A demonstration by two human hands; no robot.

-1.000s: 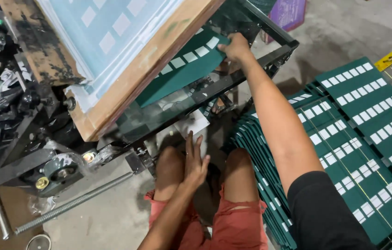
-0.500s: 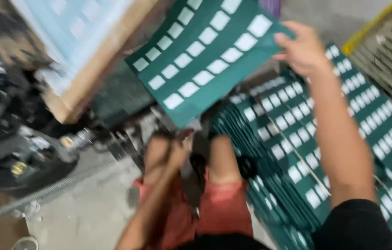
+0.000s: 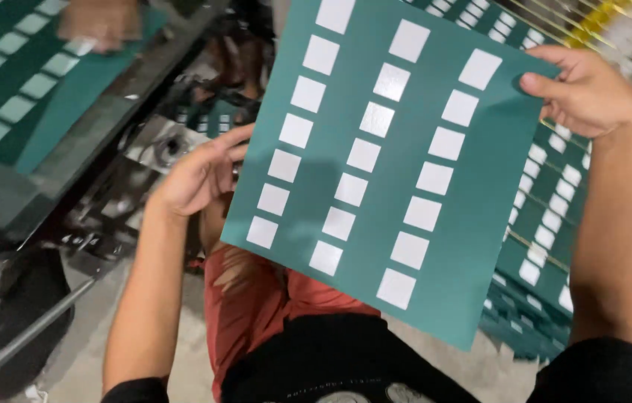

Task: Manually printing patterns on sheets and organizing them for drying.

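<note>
I hold a teal green sheet (image 3: pixel 398 179) printed with three columns of white squares up in front of me, tilted. My right hand (image 3: pixel 592 89) pinches its upper right corner, thumb on the printed face. My left hand (image 3: pixel 200 175) grips its left edge, fingers curled around it. The sheet hides most of my lap and red shorts (image 3: pixel 256 313).
A stack of similar green sheets (image 3: pixel 555 246) lies at my right, with a wire rack (image 3: pixel 607 30) behind it. On the left stands the dark printing machine (image 3: pixel 107 194), where another green sheet (image 3: pixel 10 89) lies under another person's hand (image 3: pixel 99 22).
My right hand lifted the sheet off the machine and swung it toward me. My left hand rose from my lap and took the sheet's left edge.
</note>
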